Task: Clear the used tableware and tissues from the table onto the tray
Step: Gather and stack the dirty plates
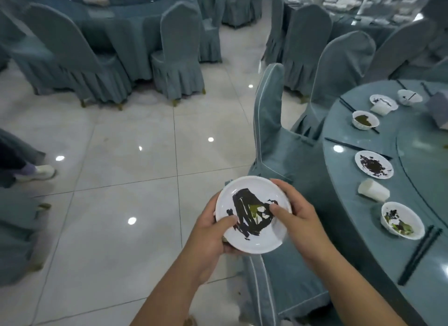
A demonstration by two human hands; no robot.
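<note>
A white plate (264, 238) smeared with dark sauce and green scraps is held over the floor, left of the round table (344, 194). My left hand (211, 233) grips its left rim with the thumb on top. My right hand (298, 211) holds its right rim, thumb pressed into the sauce. On the table lie a dirty plate (373, 164), a tipped white cup (373, 190), a bowl (402, 220) with green scraps, a bowl of brown sauce (365, 120), further dishes (383, 101) and dark chopsticks (419, 255). No tray is in view.
A blue-covered chair (274, 131) stands between me and the table, another chair (339, 73) behind it. A person's leg and shoe (36, 171) are at the left edge. More covered chairs and tables fill the far side across the glossy tiled floor (126, 170).
</note>
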